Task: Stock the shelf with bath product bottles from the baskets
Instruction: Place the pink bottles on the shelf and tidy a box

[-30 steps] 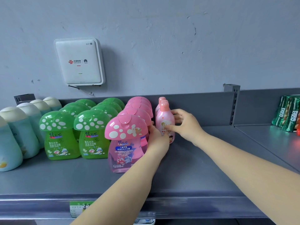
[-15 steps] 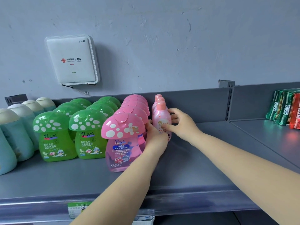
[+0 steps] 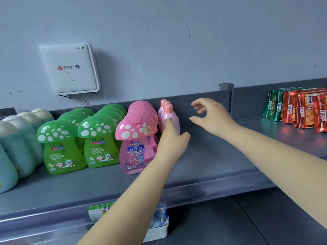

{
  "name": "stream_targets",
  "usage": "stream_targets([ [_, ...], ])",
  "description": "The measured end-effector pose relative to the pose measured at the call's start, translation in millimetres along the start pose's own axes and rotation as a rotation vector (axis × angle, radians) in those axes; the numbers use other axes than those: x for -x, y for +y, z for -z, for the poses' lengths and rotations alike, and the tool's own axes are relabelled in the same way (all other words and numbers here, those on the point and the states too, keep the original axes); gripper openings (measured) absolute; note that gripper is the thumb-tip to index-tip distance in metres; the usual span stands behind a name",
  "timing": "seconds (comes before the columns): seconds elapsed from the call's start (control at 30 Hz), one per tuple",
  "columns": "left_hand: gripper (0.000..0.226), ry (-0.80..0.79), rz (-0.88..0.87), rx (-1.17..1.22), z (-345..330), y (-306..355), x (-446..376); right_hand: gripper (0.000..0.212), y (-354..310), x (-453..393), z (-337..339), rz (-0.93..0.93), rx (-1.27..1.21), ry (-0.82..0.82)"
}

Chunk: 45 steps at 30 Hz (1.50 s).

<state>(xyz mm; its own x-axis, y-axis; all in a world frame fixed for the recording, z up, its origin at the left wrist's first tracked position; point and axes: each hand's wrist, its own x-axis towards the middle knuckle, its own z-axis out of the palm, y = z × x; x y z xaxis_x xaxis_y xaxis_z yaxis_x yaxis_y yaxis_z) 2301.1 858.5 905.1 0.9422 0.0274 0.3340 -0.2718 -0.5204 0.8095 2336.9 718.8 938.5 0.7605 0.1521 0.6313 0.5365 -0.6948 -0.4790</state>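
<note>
A short row of slim pink bottles (image 3: pixel 172 119) stands at the back of the grey shelf (image 3: pixel 212 167), right of a row of pink mushroom-cap bottles (image 3: pixel 136 138). My left hand (image 3: pixel 172 138) reaches in from below, one straight finger touching the front slim pink bottle. Off to the right, my right hand (image 3: pixel 210 115) hovers above the shelf, fingers spread and loosely bent, holding nothing. A white basket (image 3: pixel 157 230) shows partly under the shelf edge.
Green mushroom-cap bottles (image 3: pixel 79 137) and pale blue bottles (image 3: pixel 16 144) fill the shelf's left part. Red and green snack packets (image 3: pixel 299 108) stand on the neighbouring shelf at right. A white router box (image 3: pixel 69 68) hangs on the wall. Bare shelf lies between the pink bottles and the upright post.
My right hand has let go of the front slim pink bottle and drawn away to the right. My left hand stays at the bottle.
</note>
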Motion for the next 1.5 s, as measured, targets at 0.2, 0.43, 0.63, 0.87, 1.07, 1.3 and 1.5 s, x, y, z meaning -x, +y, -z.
stream_targets([
  [0.2,0.045,-0.043,-0.387,-0.214,-11.4,18.8,29.0,0.022,-7.3,60.3,45.0,0.049,0.344,0.049],
  [0.43,0.032,-0.133,-0.862,-0.509,-82.3,41.8,60.1,0.032,3.2,159.0,106.0,-0.111,0.835,0.000],
  [0.63,0.013,-0.303,-1.162,-0.518,-154.7,74.2,111.1,0.021,20.5,255.3,148.7,-0.295,1.080,-0.114],
  [0.87,0.015,-0.561,-1.321,-0.471,-258.1,91.6,194.0,0.027,49.8,371.5,187.4,-0.573,1.133,-0.290],
  [1.07,0.018,-0.796,-1.306,-0.406,-342.5,101.2,275.2,0.025,82.3,472.0,223.1,-0.830,1.083,-0.374],
  [1.3,0.030,-1.220,-0.939,-0.333,-434.8,67.3,367.8,0.031,135.8,581.6,232.9,-1.118,0.882,-0.413],
  [1.5,0.032,-1.544,-0.522,-0.345,-494.0,5.5,446.6,0.027,188.3,677.2,204.0,-1.311,0.687,-0.436],
])
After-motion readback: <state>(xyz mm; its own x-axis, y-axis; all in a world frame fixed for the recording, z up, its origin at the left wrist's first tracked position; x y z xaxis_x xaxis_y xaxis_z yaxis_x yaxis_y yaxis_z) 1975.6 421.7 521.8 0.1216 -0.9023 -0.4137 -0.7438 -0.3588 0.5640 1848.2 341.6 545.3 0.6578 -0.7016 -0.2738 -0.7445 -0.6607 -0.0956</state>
